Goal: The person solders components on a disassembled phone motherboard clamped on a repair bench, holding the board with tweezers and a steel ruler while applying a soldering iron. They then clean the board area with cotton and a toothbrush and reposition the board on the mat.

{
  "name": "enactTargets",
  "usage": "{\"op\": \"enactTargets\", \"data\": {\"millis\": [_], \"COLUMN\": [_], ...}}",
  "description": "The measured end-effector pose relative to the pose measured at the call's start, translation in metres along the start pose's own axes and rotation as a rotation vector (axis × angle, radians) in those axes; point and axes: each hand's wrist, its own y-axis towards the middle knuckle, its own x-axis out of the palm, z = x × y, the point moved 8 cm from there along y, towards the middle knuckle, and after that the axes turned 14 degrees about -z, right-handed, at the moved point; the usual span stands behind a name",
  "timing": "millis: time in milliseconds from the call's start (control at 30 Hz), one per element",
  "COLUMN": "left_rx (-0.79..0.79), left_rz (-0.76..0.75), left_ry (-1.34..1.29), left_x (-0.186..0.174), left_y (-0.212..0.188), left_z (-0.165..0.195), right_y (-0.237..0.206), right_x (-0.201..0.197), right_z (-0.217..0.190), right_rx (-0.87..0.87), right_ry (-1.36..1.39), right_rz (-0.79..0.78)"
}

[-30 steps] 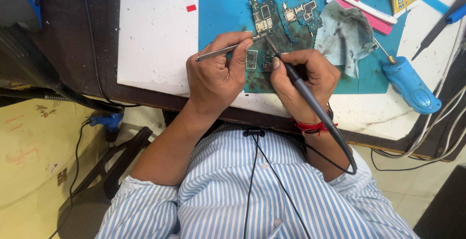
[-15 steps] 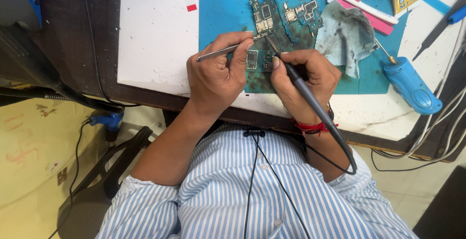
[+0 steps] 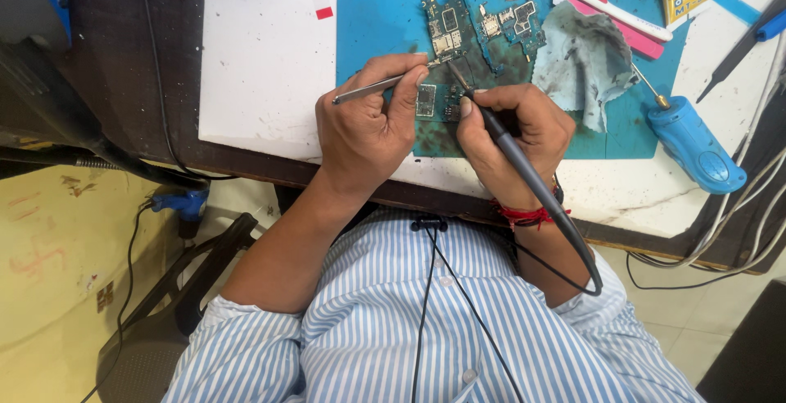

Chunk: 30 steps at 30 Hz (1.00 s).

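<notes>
Boards: I count 3 circuit boards on the blue mat [image 3: 377,35]. 1 long board [image 3: 446,31] sits top centre, 1 smaller board [image 3: 516,20] is just to its right, and 1 dark board [image 3: 434,100] lies right under the fingers.
Hands: 2, both mine, side by side over the dark board and close enough to nearly touch.
Left hand [image 3: 368,137]: knuckles up, wrist coming in from the bottom left, fingers pinched tight on 1 pair of metal tweezers [image 3: 377,86]. The tweezers lie almost flat with their tips pointing right at the board area.
Right hand [image 3: 520,137]: curled in a pen grip, clamped on 1 dark soldering iron [image 3: 508,145]. Its tip angles up and left to the spot where the tweezer tips meet it, and its cable trails back past the wrist, which wears 1 red thread band [image 3: 524,213].
Cloth: 1 stained grey rag [image 3: 585,59], right of the boards, partly on the mat.
Blue tool: 1 fat-handled blue tool [image 3: 696,145] on the white table top [image 3: 262,59], well right of my hand.
Brush: 1 white and pink toothbrush [image 3: 602,2] along the top edge.
Cables: I can't count the bundle on the far right, too tangled.
</notes>
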Motion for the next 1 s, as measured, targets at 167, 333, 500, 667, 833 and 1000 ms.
{"op": "enactTargets", "data": {"millis": [167, 333, 500, 667, 833, 1000], "left_rx": [0.007, 0.014, -0.001, 0.003, -0.006, 0.004], "left_rz": [0.006, 0.008, -0.003, 0.000, 0.000, 0.005], "left_ry": [0.003, 0.004, 0.000, 0.002, 0.003, 0.003], "left_x": [-0.0004, -0.0005, 0.0002, 0.0000, -0.0007, -0.0008], "left_y": [0.0003, 0.0002, 0.0006, 0.0005, 0.0004, 0.0004], "left_z": [0.0008, 0.0012, -0.0004, 0.0002, -0.0001, 0.0010], "right_y": [0.0002, 0.0003, 0.0001, 0.0003, 0.0004, 0.0005], "right_x": [-0.0002, -0.0001, -0.0001, -0.0001, -0.0001, 0.0001], "right_z": [0.0005, 0.0001, -0.0004, -0.0001, -0.0009, -0.0003], "right_rx": [0.009, 0.005, -0.009, -0.015, -0.023, -0.018], "right_ry": [-0.008, -0.011, -0.016, -0.012, -0.022, -0.023], "right_rz": [0.002, 0.000, -0.002, -0.002, -0.004, -0.005]}}
